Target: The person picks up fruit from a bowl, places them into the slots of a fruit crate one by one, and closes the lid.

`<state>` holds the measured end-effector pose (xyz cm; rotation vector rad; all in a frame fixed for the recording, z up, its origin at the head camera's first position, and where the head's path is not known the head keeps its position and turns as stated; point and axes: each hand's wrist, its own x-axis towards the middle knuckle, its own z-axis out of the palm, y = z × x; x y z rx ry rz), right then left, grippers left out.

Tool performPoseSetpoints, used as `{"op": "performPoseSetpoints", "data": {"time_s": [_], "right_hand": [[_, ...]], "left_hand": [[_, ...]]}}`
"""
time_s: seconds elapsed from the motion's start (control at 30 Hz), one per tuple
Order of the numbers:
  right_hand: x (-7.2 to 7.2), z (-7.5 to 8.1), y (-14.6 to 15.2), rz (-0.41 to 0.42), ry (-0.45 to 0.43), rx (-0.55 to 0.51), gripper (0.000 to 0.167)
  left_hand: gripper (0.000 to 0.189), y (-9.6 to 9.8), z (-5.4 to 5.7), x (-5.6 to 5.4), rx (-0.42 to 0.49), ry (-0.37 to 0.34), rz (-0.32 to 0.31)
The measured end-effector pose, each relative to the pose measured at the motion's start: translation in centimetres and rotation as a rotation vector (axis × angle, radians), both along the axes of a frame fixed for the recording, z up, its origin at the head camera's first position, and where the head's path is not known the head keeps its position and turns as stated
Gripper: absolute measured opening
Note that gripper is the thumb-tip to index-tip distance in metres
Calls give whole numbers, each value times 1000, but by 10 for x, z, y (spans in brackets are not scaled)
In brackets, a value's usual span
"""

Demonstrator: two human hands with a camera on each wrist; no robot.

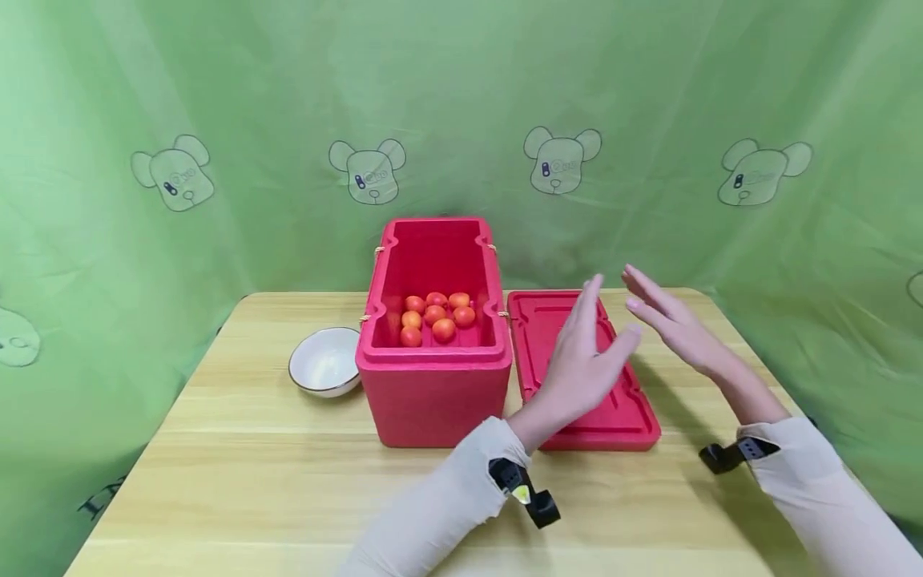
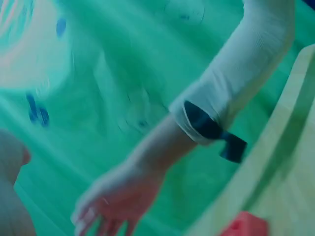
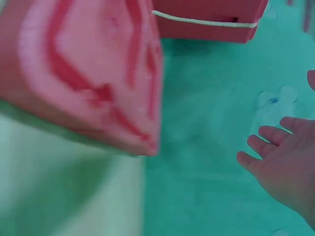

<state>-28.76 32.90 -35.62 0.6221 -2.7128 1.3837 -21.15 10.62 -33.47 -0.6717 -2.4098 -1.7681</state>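
Both hands are raised in the air on the right side of the table, palms turned toward each other with a gap between them, and neither holds anything. The left hand, fingers straight and thumb spread, overlaps the red lid in the head view. Farther right, the right hand has its fingers extended past the lid's right edge. The lid lies flat beside an uncovered red box. Inside the box are several small orange-red fruits, resembling cherry tomatoes or small plums.
A white bowl with a dark rim stands left of the box, partly hidden behind its wall. Everything rests on a light wooden table. Green cloth with bear-head drawings hangs behind and around it.
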Motion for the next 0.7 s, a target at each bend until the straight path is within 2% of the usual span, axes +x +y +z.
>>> {"op": "performPoseSetpoints", "data": {"time_s": [0.17,0.27,0.37,0.47,0.57,0.7], "right_hand": [[-1,-33,19,-2,-195,-118,70],[-2,-51,24,6,-322,-168,74],[-3,-66,25,23,-411,-211,77],[-4,-78,25,30,-457,-232,78],[-3,-85,24,26,-489,-242,80],[-3,-89,23,21,-507,-245,82]], "left_hand": [[74,17,-46,-17,116,-198,241],[75,18,-68,-25,170,-297,337],[78,15,-85,-32,192,-353,384],[80,12,-96,-37,185,-351,424],[80,8,-105,-41,214,-344,465],[80,4,-114,-48,247,-364,486]]}}
